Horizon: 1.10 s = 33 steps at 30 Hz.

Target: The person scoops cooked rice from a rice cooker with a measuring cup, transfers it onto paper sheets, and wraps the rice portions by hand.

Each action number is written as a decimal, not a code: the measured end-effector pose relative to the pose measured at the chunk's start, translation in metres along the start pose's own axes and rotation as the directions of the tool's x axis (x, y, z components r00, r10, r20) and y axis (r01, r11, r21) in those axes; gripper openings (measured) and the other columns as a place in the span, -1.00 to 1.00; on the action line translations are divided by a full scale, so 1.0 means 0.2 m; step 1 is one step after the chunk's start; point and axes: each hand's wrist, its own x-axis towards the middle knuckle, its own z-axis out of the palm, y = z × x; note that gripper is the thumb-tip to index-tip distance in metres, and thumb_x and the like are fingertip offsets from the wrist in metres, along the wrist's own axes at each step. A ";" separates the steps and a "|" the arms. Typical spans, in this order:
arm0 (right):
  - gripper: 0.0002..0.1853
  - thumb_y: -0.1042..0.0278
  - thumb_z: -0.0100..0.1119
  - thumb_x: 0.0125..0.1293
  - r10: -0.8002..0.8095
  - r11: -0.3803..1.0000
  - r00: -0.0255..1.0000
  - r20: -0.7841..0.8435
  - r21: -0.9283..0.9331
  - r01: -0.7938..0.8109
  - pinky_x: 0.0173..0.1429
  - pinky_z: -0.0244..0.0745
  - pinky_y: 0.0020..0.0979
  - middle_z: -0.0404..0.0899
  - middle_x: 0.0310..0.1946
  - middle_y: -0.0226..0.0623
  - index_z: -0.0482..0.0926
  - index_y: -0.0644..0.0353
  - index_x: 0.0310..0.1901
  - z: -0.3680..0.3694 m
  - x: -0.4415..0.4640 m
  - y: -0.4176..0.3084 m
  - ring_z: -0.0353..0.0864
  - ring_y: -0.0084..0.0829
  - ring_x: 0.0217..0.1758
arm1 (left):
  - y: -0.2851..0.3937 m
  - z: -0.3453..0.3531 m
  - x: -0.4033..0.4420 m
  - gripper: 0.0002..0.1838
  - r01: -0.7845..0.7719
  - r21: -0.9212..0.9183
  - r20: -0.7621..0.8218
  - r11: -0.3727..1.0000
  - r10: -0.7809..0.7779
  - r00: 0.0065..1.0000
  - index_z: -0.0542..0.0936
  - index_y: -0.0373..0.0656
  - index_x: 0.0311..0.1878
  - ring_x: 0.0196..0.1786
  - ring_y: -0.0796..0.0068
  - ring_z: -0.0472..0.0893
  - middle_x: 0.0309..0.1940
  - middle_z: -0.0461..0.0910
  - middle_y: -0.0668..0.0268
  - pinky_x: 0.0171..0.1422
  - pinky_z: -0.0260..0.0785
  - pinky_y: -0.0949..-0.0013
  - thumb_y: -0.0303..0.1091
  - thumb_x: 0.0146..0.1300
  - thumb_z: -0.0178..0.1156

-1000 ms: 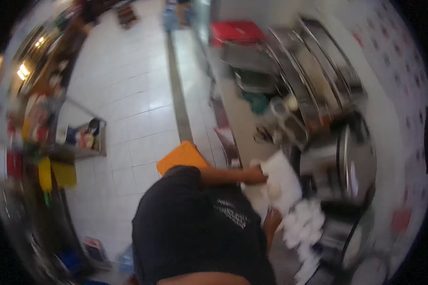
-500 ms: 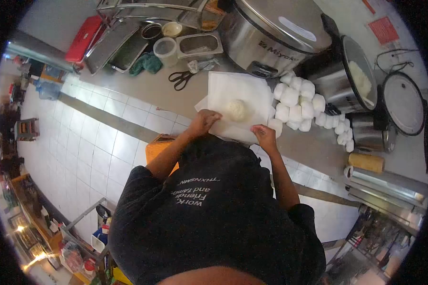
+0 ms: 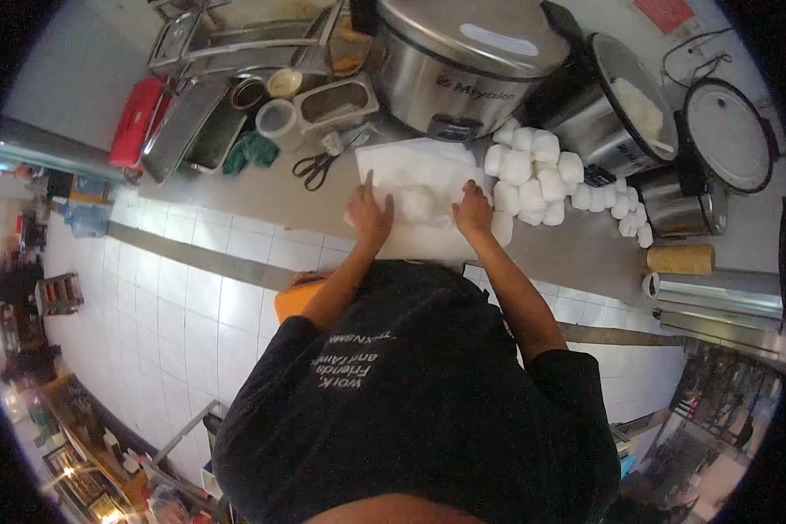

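Observation:
A rounded pale lump (image 3: 417,203) sits in the middle of the work surface, with white paper (image 3: 428,163) under it and seemingly folded over it. My left hand (image 3: 372,215) touches the paper on the left of the lump, slightly blurred, its index finger stretched forward and its thumb apart. On the right side, my right hand (image 3: 472,211) has its fingers bent at the paper's edge, holding it. Just right of the paper, several white wrapped bundles (image 3: 533,175) are piled up. Black scissors (image 3: 313,169) lie to the left of the paper.
A large steel cooker (image 3: 450,74) stands behind the paper, an open cooker (image 3: 624,109) holding white food to its right. Metal trays (image 3: 336,100), a clear tub (image 3: 278,120) and a green cloth (image 3: 251,152) are at the left. A yellowish roll (image 3: 679,259) lies at the right.
Both hands have moved forward from the paper's near edge to the sides of the lump. The lump was bare and now looks covered by paper. My left hand's fingers have spread.

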 end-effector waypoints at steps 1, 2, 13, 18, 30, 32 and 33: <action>-0.67 0.14 0.33 0.14 -0.082 0.993 0.988 -0.129 -0.090 0.070 0.13 0.41 -0.11 0.53 0.06 -0.23 0.61 0.04 -0.07 0.02 0.02 0.02 0.48 -0.03 0.12 | -0.01 -0.02 -0.02 -0.60 -0.195 -0.016 0.045 0.981 0.195 0.980 0.53 0.01 0.17 0.08 0.00 0.47 0.06 0.52 0.12 0.18 0.28 -0.03 -0.20 0.26 0.16; -0.67 0.18 0.35 0.10 -0.115 0.986 0.978 -0.174 -0.140 0.091 0.15 0.38 -0.10 0.48 0.09 -0.26 0.62 0.01 -0.08 0.04 0.05 0.04 0.44 -0.04 0.15 | -0.05 -0.07 -0.03 -0.56 -0.381 -0.037 0.085 0.924 0.383 0.920 0.50 0.06 0.22 0.13 -0.01 0.44 0.10 0.48 0.15 0.19 0.27 -0.04 -0.19 0.25 0.17; -0.50 0.38 0.47 -0.24 -0.231 0.920 0.965 -0.121 0.297 0.257 0.10 0.39 -0.18 0.49 -0.07 -0.24 0.56 0.00 -0.14 0.06 0.20 -0.09 0.46 -0.10 0.04 | 0.06 -0.01 0.03 -0.66 -0.534 -0.268 0.389 0.802 0.597 0.701 0.62 0.07 0.03 0.12 0.01 0.42 0.04 0.44 0.21 0.20 0.34 0.04 -0.38 0.14 0.23; -0.55 0.35 0.45 -0.08 -0.199 0.786 0.977 0.075 0.608 0.113 0.09 0.46 -0.23 0.55 -0.08 -0.18 0.55 0.07 -0.08 -0.18 0.04 -0.20 0.54 -0.08 0.01 | 0.07 0.03 0.11 -0.63 -0.507 -0.339 0.420 0.792 0.610 0.672 0.61 0.05 0.00 0.11 0.03 0.41 0.00 0.45 0.19 0.18 0.34 0.03 -0.41 0.06 0.26; -0.70 0.37 0.13 0.22 -0.432 0.900 0.901 0.022 0.070 0.430 0.02 0.59 -0.31 0.57 -0.02 -0.34 0.62 0.11 0.00 -0.11 -0.40 0.04 0.56 -0.27 0.03 | 0.01 -0.05 0.15 -0.42 -0.619 -0.218 0.616 0.755 0.598 0.513 0.42 0.00 0.29 0.25 0.10 0.43 0.24 0.43 0.19 0.35 0.29 0.13 -0.21 0.16 0.23; -0.75 0.34 0.13 0.28 -0.490 0.861 0.861 -0.137 0.077 0.502 -0.03 0.58 -0.30 0.57 0.01 -0.36 0.61 0.13 -0.02 0.02 -0.37 0.14 0.59 -0.28 -0.04 | -0.16 -0.05 0.17 -0.45 -0.671 -0.327 0.501 0.665 0.724 0.474 0.43 -0.06 0.29 0.23 0.17 0.48 0.24 0.44 0.14 0.31 0.35 0.20 -0.25 0.20 0.20; -0.77 0.33 0.13 0.31 -0.507 0.842 0.836 -0.210 0.085 0.532 -0.06 0.58 -0.30 0.56 0.03 -0.37 0.60 0.14 -0.03 0.07 -0.38 0.17 0.60 -0.28 -0.08 | -0.22 -0.02 0.17 -0.55 -0.659 -0.325 0.447 0.679 0.724 0.525 0.53 -0.09 0.19 0.17 0.24 0.54 0.20 0.52 0.19 0.27 0.39 0.19 -0.31 0.19 0.19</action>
